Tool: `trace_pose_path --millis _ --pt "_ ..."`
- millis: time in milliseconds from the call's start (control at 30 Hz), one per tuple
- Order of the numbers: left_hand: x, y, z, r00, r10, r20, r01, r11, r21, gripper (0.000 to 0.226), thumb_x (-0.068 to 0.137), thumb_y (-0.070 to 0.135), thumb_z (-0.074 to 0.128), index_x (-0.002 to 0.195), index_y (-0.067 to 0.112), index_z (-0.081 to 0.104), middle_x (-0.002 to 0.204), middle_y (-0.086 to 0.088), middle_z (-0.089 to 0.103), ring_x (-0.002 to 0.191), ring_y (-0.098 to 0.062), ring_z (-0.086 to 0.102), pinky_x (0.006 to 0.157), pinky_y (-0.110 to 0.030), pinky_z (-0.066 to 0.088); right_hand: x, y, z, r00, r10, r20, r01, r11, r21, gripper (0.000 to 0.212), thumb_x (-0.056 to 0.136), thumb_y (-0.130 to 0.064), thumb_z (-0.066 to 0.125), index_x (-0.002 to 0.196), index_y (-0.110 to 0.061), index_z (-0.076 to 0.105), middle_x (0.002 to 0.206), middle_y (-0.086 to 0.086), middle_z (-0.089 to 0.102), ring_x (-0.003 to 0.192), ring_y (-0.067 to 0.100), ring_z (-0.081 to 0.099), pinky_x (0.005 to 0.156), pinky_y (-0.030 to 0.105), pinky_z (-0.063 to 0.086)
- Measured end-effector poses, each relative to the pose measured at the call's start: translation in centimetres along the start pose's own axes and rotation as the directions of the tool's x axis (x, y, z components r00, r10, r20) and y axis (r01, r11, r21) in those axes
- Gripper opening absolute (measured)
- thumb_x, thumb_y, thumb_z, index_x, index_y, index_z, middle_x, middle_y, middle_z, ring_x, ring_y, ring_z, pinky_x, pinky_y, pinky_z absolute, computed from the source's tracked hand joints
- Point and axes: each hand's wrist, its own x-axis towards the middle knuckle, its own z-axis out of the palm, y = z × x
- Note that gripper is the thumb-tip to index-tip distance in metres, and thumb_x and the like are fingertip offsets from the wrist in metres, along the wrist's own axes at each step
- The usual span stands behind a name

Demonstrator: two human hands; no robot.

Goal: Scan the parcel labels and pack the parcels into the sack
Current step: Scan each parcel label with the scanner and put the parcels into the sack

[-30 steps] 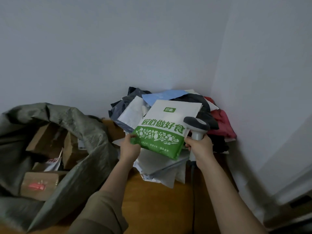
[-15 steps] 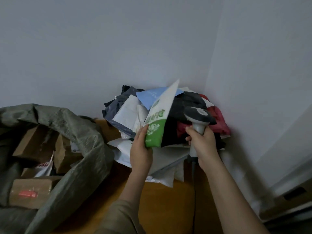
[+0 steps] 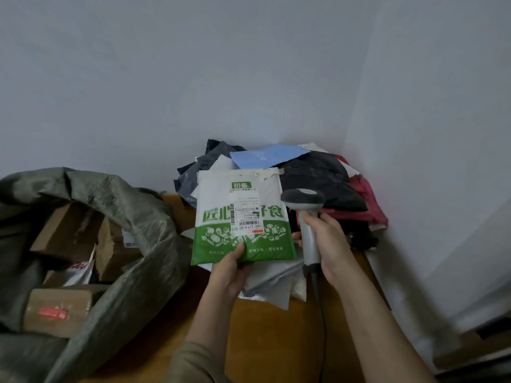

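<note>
Parcel (image 3: 243, 217): flat white-and-green mailer with green printed characters, held upright above the counter, label side facing the person.
Label (image 3: 247, 214): white shipping sticker with barcodes, stuck mid-face over the printed text.
Left hand (image 3: 229, 268): grips the parcel's lower edge, thumb on the green front, fingers hidden behind.
Right hand (image 3: 327, 247): fingers wrapped round the scanner's grip, just right of the parcel.
Scanner (image 3: 305, 217): grey handheld, head level with the label; dark cable (image 3: 320, 313) hangs from its base.
Parcel pile (image 3: 298, 175): soft mailers in blue, black, grey, white and red, heaped in the corner behind the held parcel.
Counter (image 3: 271, 335): wooden, carrying the pile.
Sack (image 3: 130, 244): olive woven, mouth open, to the left.
Sack contents: brown cardboard boxes (image 3: 60, 308), one with a red sticker.
</note>
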Motion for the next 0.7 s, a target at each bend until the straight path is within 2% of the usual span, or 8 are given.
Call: trace_pose_path --millis 133,233,367,467,533,567,633,700 --pt "0.1 -0.2 -0.8 0.999 -0.041 -0.003 0.041 0.999 0.022 0.015 0.095 -0.001 0.054 0.109 0.000 0.057 0.122 -0.022 0.060 0.107 -0.035 0.059 0.094 -0.047 0.048 -0.1 0.1 0.5 0.999 0.023 0.048 -0.022 1.000 -0.018 0.013 0.100 -0.022 0.056 0.106 -0.016 0.065 0.091 0.002 0.069 0.071 0.012 0.064 0.060 0.022 0.053" --pt "0.6 0.2 -1.0 0.999 -0.009 -0.041 0.011 0.998 0.055 0.020 0.093 -0.011 0.049 0.110 -0.004 0.056 0.123 -0.024 0.058 0.102 -0.034 0.059 0.095 -0.046 0.048 0.0 0.2 0.7 0.997 0.026 0.073 -0.023 0.999 -0.035 0.012 0.099 -0.023 0.057 0.103 -0.018 0.067 0.091 0.000 0.071 0.071 0.011 0.065 0.063 0.023 0.052" --pt "0.3 1.9 -1.2 0.985 0.137 -0.101 -0.115 0.974 0.195 0.029 0.090 -0.016 0.046 0.112 0.001 0.053 0.120 -0.017 0.058 0.102 -0.030 0.057 0.091 -0.043 0.046 0.3 0.1 0.7 0.998 -0.016 0.056 0.018 0.999 -0.033 0.011 0.098 -0.022 0.059 0.104 -0.016 0.067 0.093 0.004 0.071 0.068 0.011 0.065 0.066 0.027 0.053" --pt "0.1 5.1 -1.2 0.945 0.303 -0.121 -0.239 0.895 0.377 0.033 0.093 -0.010 0.048 0.121 0.008 0.051 0.121 -0.014 0.060 0.107 -0.030 0.059 0.093 -0.045 0.050 0.5 -0.3 0.5 0.992 -0.121 -0.023 0.120 0.992 -0.030 0.013 0.093 -0.018 0.068 0.105 -0.015 0.066 0.089 0.003 0.069 0.063 0.007 0.063 0.065 0.028 0.054" --pt "-0.7 7.3 -0.4 0.880 0.463 -0.106 -0.328 0.753 0.571 0.025 0.096 -0.002 0.047 0.109 0.018 0.052 0.112 -0.010 0.063 0.101 -0.028 0.063 0.091 -0.048 0.053 0.7 -0.8 0.2 0.978 -0.196 -0.073 0.193 0.980 -0.042 0.019 0.088 -0.013 0.073 0.105 -0.012 0.066 0.088 0.003 0.068 0.062 0.007 0.062 0.064 0.028 0.054" --pt "-1.2 8.2 0.1 0.833 0.551 -0.051 -0.379 0.635 0.673 0.025 0.096 -0.001 0.045 0.106 0.021 0.051 0.107 -0.004 0.062 0.099 -0.025 0.062 0.090 -0.047 0.053 0.9 -0.9 0.0 0.972 -0.219 -0.086 0.214 0.975 -0.058 0.022 0.086 -0.011 0.075 0.106 -0.011 0.066 0.088 0.003 0.069 0.065 0.008 0.063 0.065 0.029 0.055" --pt "-1.9 9.5 1.5 0.758 0.639 0.134 -0.470 0.392 0.791 0.037 0.096 -0.002 0.040 0.121 0.023 0.051 0.102 0.005 0.057 0.098 -0.018 0.057 0.087 -0.039 0.051 1.3 -1.2 -0.2 0.967 -0.240 -0.088 0.228 0.965 -0.127 0.030 0.083 -0.011 0.077 0.109 -0.009 0.065 0.087 0.004 0.069 0.071 0.010 0.065 0.070 0.033 0.058" --pt "-2.3 10.5 3.0 0.731 0.607 0.312 -0.520 0.198 0.831 0.044 0.096 -0.002 0.038 0.132 0.021 0.050 0.112 0.002 0.057 0.099 -0.019 0.055 0.085 -0.039 0.051 1.7 -1.1 -0.3 0.966 -0.252 -0.064 0.235 0.952 -0.195 0.036 0.081 -0.012 0.080 0.113 -0.009 0.063 0.089 0.002 0.067 0.075 0.012 0.065 0.066 0.028 0.056"
